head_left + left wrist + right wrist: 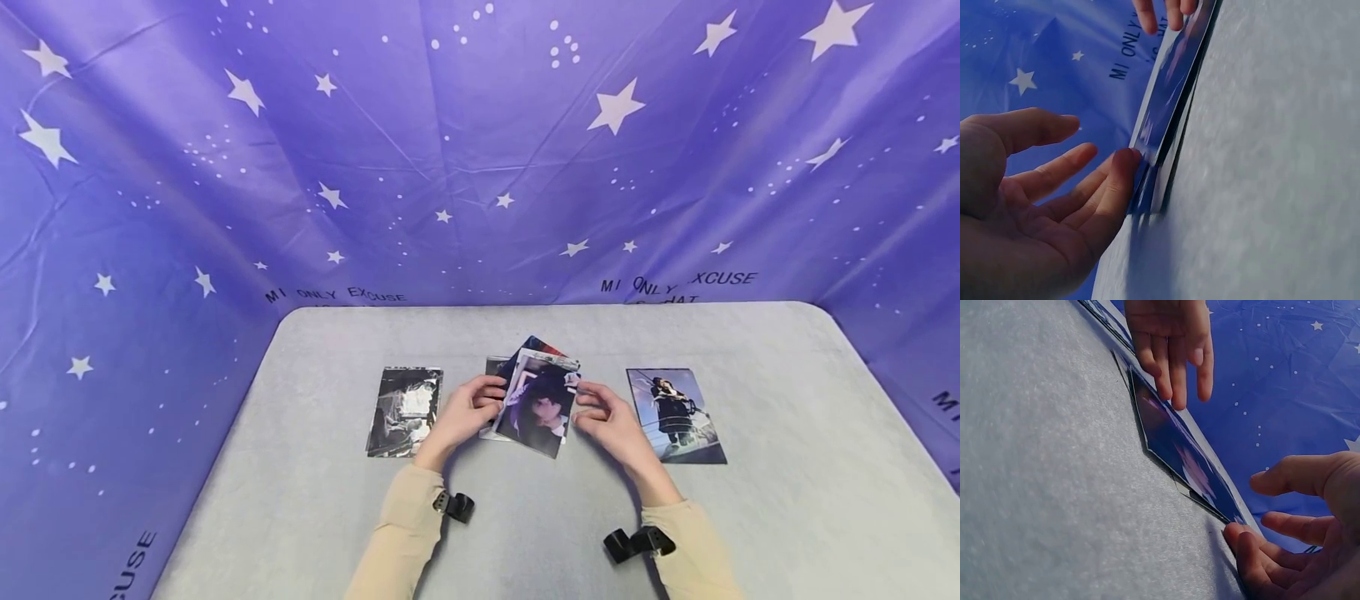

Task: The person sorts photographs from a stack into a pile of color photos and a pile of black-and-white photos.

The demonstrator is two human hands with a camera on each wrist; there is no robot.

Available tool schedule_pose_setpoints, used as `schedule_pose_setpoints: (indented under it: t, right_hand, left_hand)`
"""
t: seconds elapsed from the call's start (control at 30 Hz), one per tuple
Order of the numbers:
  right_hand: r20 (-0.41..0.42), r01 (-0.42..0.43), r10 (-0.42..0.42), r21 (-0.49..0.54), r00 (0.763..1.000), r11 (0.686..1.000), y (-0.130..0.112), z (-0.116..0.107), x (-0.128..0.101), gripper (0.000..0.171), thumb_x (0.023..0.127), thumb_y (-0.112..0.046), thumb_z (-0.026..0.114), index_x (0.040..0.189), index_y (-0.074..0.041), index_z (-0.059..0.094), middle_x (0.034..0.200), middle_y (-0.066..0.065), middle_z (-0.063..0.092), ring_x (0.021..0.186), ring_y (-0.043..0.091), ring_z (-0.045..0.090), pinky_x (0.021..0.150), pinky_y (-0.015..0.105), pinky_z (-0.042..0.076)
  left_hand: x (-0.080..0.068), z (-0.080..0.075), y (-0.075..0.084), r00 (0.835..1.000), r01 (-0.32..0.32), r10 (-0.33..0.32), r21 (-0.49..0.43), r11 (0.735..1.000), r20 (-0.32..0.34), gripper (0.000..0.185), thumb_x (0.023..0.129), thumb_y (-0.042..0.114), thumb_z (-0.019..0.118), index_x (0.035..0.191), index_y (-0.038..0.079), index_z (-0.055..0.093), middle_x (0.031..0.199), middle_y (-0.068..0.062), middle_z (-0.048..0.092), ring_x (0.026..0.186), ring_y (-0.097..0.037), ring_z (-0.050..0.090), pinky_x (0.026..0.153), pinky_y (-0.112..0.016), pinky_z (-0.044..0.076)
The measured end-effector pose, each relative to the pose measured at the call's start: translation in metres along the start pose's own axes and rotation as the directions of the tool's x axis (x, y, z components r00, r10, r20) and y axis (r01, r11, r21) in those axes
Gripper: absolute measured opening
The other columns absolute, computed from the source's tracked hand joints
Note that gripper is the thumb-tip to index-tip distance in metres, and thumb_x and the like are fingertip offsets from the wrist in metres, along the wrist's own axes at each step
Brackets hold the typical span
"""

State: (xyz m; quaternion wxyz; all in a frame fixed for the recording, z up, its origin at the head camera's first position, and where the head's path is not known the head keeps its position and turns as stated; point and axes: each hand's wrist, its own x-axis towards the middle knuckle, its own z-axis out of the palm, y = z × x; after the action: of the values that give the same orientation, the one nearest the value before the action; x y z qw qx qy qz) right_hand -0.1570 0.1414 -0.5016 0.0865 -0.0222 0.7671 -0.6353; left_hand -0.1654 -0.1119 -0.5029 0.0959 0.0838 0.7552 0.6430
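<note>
A loose, fanned pile of photo cards lies at the middle of the table, topped by a purple-toned photo card (pixel 538 404) that shows a dark-haired person. Beneath it, a dark card with red (pixel 551 346) sticks out at the far edge. My left hand (pixel 468 408) is at the pile's left side, its fingertips touching the edge in the left wrist view. On the right side, my right hand (pixel 606 412) has its lower fingers against the pile's corner in the right wrist view. Both thumbs stand away from the cards, and neither hand pinches one.
A black-and-white photo card (pixel 405 412) lies left of the pile, partly beside my left wrist. Another photo card (pixel 675 417), showing a person in dark clothes, lies to the right. A purple star-printed cloth (pixel 450 150) hangs behind the grey table (pixel 787 375). Black cameras are strapped to both wrists.
</note>
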Motion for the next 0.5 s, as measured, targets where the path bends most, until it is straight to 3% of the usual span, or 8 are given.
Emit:
schedule_pose_setpoints:
  t: [0.27,0.5]
  right_hand:
    - [-0.008,-0.003,0.002,-0.03,1.0,1.0,0.0011,0.0022,-0.0005,0.053,0.081,0.009,0.064,0.131,0.011,0.048,0.119,0.031,0.057,0.088,0.019,0.064,0.076,0.018,0.049]
    - [-0.008,-0.005,0.005,-0.01,1.0,1.0,0.0011,0.0045,0.0004,0.056,0.081,0.01,0.064,0.134,0.01,0.046,0.122,0.031,0.055,0.091,0.022,0.063,0.078,0.018,0.048]
  left_hand:
    - [0.0028,0.0054,0.0003,1.0,-0.021,0.022,0.09,0.996,-0.004,0.04,0.083,-0.007,0.058,0.123,-0.01,0.055,0.112,-0.026,0.063,0.098,-0.034,0.063,0.084,-0.032,0.052]
    - [0.0037,0.0068,0.0001,1.0,0.003,-0.002,0.082,0.997,-0.015,0.039,0.085,-0.006,0.058,0.124,-0.009,0.055,0.114,-0.027,0.063,0.099,-0.034,0.063,0.085,-0.032,0.051]
